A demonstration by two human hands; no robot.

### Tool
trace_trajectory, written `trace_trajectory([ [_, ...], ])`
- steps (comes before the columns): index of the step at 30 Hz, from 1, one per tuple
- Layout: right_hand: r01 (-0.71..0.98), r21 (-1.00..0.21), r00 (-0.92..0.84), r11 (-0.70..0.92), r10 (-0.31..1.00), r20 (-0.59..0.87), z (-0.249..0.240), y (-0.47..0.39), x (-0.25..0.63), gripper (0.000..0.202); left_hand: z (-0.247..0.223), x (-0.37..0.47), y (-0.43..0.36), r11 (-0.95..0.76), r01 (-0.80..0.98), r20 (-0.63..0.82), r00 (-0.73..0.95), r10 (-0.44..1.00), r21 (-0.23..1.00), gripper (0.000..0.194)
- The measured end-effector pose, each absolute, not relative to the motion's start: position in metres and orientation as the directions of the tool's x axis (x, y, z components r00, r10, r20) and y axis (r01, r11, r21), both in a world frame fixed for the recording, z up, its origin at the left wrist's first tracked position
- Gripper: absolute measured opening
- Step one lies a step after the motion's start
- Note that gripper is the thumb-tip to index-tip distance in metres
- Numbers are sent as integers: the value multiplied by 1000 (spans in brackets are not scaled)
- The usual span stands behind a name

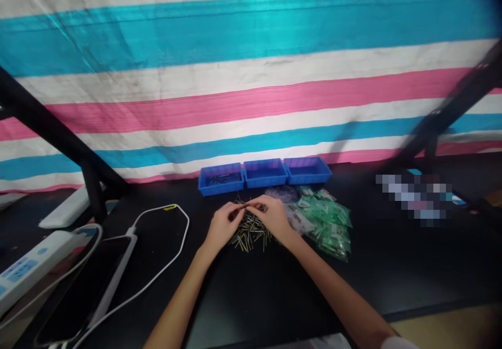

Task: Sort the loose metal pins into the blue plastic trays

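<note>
My left hand (225, 224) and my right hand (272, 215) meet above a heap of thin metal pins (251, 233), silver and brass in colour. Thumb and fingers of each hand are pinched together, their tips nearly touching. Whatever sits between them is too small and blurred to name. Just behind the hands, a blue tray (220, 187) has some of the same thin pieces in it. To the right of my right hand lie clear plastic bags (300, 219) and green plastic bags (333, 228) with small items inside.
Two more blue trays, a middle tray (265, 181) and a right tray (309, 176), continue the row. At left are a phone-like black device (84, 291), a white cable (172, 257) and a white power strip (37, 262). A striped sheet (251, 87) hangs behind the black table (392, 265).
</note>
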State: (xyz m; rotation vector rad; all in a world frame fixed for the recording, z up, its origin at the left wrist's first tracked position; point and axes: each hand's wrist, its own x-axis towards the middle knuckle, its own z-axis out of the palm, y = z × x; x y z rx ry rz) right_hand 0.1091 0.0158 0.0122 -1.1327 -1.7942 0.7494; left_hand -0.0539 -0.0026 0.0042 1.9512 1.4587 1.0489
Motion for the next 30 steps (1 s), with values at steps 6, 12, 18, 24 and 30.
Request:
trace_trajectory([
  [6,37,-981,-184,193,966,183,23,13,108,29,12,-42,-8,-274,359,262,84,961,892,23],
  [12,-156,-987,-244,37,967,75,23,11,105,32,12,-35,-9,-169,156,172,-5,985,973,20],
  [18,-39,-994,-160,98,982,103,17,13,103,29,13,-33,-12,-129,79,141,-163,977,988,28],
  [24,10,-993,-310,116,945,107,16,7,96,26,17,-31,-16,-205,5,200,-233,952,979,29],
  [30,-43,-993,-385,109,916,117,17,2,92,20,15,-25,-18,-159,-34,153,-139,978,987,27],
])
